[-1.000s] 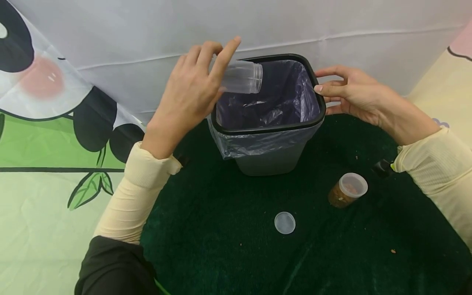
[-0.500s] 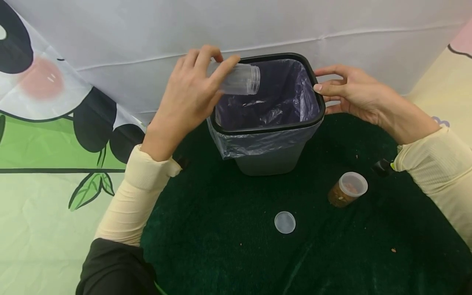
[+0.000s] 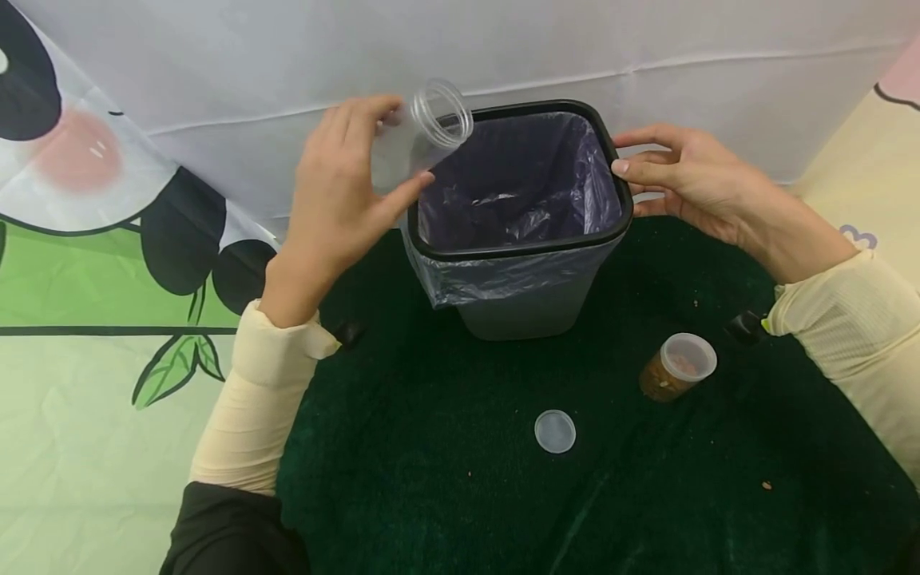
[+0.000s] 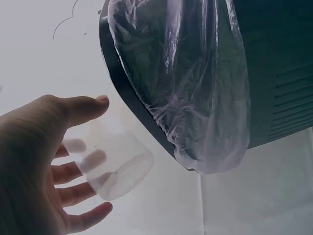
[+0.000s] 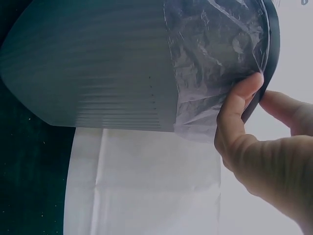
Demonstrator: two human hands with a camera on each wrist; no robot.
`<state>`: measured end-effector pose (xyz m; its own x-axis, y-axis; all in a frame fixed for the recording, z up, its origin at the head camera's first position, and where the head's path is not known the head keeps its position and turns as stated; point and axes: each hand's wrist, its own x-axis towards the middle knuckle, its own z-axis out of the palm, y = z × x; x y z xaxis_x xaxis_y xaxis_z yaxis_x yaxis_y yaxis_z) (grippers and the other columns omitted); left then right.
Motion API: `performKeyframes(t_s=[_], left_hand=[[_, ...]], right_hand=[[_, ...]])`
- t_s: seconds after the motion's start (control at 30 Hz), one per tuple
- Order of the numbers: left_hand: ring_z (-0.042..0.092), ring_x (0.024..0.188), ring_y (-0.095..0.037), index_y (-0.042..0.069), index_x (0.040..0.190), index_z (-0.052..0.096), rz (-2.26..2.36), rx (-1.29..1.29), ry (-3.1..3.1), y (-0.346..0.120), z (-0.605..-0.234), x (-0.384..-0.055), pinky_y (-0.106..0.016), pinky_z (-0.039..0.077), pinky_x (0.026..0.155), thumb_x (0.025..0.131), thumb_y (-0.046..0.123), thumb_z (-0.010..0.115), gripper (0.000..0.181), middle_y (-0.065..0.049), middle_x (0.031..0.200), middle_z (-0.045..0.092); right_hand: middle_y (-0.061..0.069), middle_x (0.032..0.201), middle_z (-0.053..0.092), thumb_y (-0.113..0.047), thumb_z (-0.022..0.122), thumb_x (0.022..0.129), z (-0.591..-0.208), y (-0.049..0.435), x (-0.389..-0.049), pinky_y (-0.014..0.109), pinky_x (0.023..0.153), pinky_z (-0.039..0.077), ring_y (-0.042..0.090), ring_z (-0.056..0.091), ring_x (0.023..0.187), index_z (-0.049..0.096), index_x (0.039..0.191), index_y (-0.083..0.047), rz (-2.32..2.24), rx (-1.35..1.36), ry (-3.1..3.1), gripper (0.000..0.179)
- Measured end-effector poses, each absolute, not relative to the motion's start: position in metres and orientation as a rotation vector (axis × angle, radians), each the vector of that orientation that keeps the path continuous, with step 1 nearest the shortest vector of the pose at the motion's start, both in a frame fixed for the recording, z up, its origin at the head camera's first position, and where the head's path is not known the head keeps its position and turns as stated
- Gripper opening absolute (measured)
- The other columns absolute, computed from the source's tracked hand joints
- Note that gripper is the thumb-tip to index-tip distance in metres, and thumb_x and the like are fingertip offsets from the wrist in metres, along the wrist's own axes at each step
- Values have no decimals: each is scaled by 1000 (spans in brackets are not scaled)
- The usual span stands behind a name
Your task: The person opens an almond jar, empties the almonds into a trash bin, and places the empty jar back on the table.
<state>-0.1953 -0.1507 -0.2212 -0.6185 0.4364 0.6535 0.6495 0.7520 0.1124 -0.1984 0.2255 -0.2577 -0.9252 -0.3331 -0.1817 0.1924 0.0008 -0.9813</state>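
Note:
My left hand (image 3: 334,180) holds a clear plastic jar (image 3: 394,156) just beyond the left rim of a dark grey trash can (image 3: 521,315). The jar is tilted, its open threaded mouth pointing up and to the right. It looks empty; in the left wrist view the jar (image 4: 122,164) sits between thumb and fingers. With thumb and fingers my right hand (image 3: 690,176) grips the can's black right rim. In the right wrist view that hand (image 5: 254,152) pinches the rim over the liner. A translucent bag (image 3: 517,279) lines the can and folds over its outside.
On the dark green cloth (image 3: 431,447) lies a round translucent lid (image 3: 555,431). To its right a tilted-looking plastic tub (image 3: 668,375) holds brown contents. A few crumbs (image 3: 766,485) are scattered about. A white sheet (image 3: 539,40) hangs behind the can.
My left hand has moved left and turned the jar from lying sideways over the can to mouth up, outside the rim. My right hand has stayed on the rim.

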Motion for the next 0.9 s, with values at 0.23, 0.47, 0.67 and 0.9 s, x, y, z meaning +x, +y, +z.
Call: performKeyframes(t_s=[0.23,0.47,0.67,0.9], left_hand=[[57,110,-23,7,135,52,-686,-642,-2344,-163,-229,-195,-38,46,94,83,40,77,66,-10,124,63],[59,106,-11,17,135,51,-925,-510,-2373,-176,-240,-194,-30,49,91,82,40,79,64,1,125,63],[60,108,-10,19,135,51,-1000,-439,-2385,-182,-256,-193,-33,50,93,82,41,78,63,0,126,63],[60,114,-13,18,137,48,-1150,-349,-2435,-192,-286,-191,-37,49,100,83,35,79,64,-2,128,62]], right_hand=[[6,117,61,-15,67,93,-258,227,-198,28,71,58,16,66,91,35,149,-11,-2023,-148,1859,65],[6,116,61,-10,64,94,-258,230,-196,27,70,58,15,66,88,37,148,-10,-2060,-147,1780,60],[7,117,59,-8,62,95,-260,232,-194,28,70,58,16,66,88,37,147,-9,-2068,-161,1766,58],[7,112,62,-7,61,96,-262,234,-192,28,70,59,17,67,85,37,147,-9,-2089,-170,1732,57]])
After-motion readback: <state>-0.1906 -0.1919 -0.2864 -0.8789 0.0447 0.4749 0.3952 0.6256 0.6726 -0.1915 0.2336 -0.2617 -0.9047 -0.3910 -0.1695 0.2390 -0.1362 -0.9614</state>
